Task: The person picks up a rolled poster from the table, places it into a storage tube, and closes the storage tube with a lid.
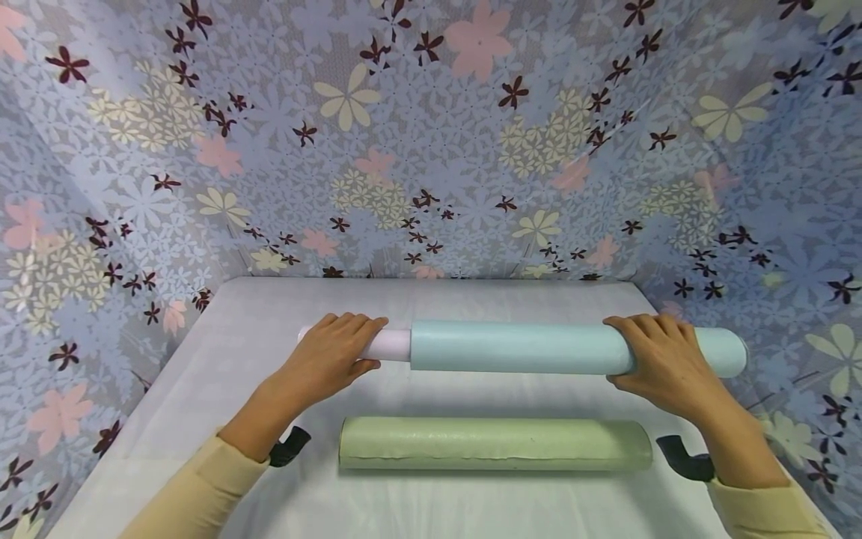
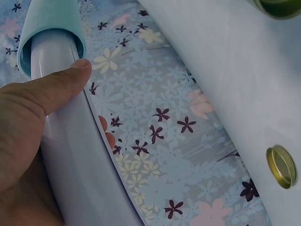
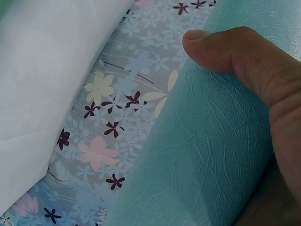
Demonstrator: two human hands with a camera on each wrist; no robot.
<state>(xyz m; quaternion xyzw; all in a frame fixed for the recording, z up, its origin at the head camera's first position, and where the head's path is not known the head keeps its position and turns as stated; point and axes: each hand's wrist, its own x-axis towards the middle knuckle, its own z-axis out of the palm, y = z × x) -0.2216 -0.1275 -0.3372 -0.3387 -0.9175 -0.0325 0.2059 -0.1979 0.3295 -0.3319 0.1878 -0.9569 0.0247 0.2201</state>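
Note:
A light blue tube (image 1: 512, 348) with a leather-like creased surface is held level above the white table. My right hand (image 1: 656, 355) grips it near its right end, thumb on the near side. Out of its left mouth sticks a pale rolled sheet (image 1: 393, 345), narrower than the tube. My left hand (image 1: 337, 352) holds this roll around its outer part. In the left wrist view my thumb (image 2: 70, 82) lies along the roll (image 2: 80, 155) just at the tube's rim (image 2: 28, 56), and the sheet's long edge shows. Most of my right fingers are hidden behind the tube.
A pale green tube (image 1: 494, 444) lies lengthwise on the white table (image 1: 269, 299), nearer to me. A gold-coloured ring-like cap (image 2: 282, 167) sits on the table in the left wrist view. Flowered cloth (image 1: 431, 150) hangs behind and at both sides.

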